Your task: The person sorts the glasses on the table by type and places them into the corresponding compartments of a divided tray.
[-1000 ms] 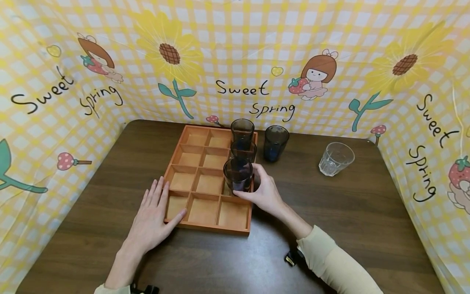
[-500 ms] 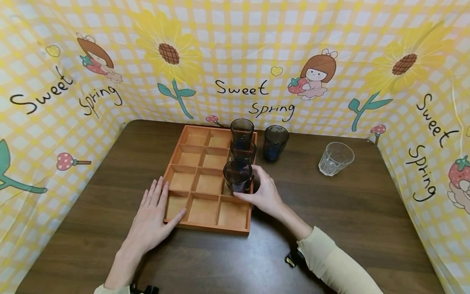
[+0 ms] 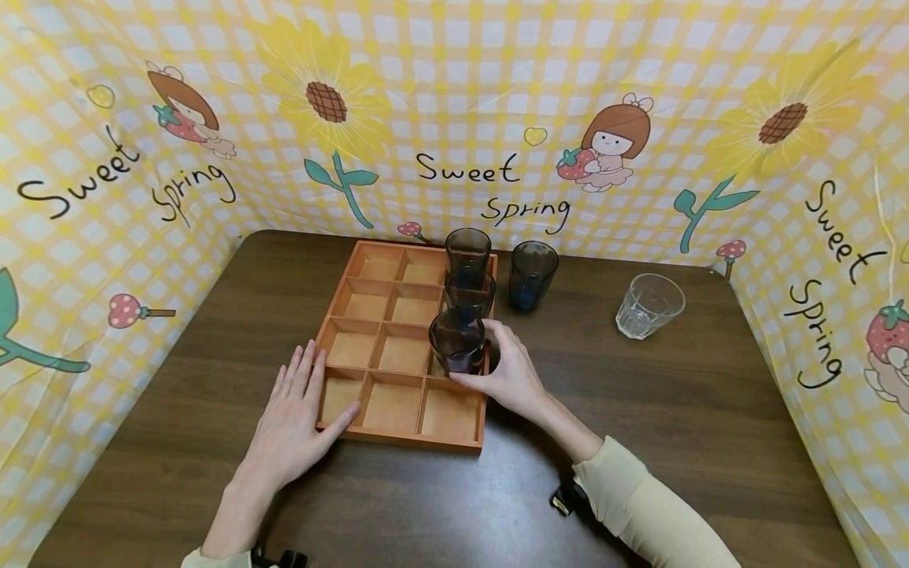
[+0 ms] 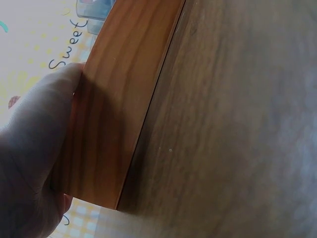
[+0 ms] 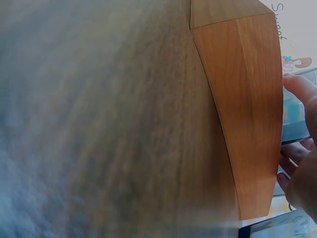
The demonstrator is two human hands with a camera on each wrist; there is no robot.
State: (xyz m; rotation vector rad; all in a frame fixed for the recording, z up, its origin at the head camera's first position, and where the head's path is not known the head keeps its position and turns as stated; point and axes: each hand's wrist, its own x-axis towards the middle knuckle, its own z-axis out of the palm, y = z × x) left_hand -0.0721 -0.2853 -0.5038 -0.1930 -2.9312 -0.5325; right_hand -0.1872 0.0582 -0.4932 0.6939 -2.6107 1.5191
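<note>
My right hand (image 3: 513, 374) holds a dark tinted glass (image 3: 457, 339), thumb in front and fingers at its right side. That glass stands nearly upright at the third compartment from the back in the right column of a wooden divided tray (image 3: 422, 437); whether its base touches the floor I cannot tell. Behind it, two more dark glasses, a nearer one (image 3: 470, 290) and a rear one (image 3: 467, 246), stand in the same column. My left hand (image 3: 287, 430) rests against the tray's front left corner, fingers straight along the left side, thumb on the front rim.
Right of the tray, a dark glass (image 3: 533, 276) stands on the brown table (image 3: 639, 410). A clear glass (image 3: 649, 308) is farther right. Yellow checked cloth (image 3: 454, 102) walls in the back and both sides.
The held glass has shifted very slightly left, with my right fingers still on it. My left hand and the other glasses stay in place.
</note>
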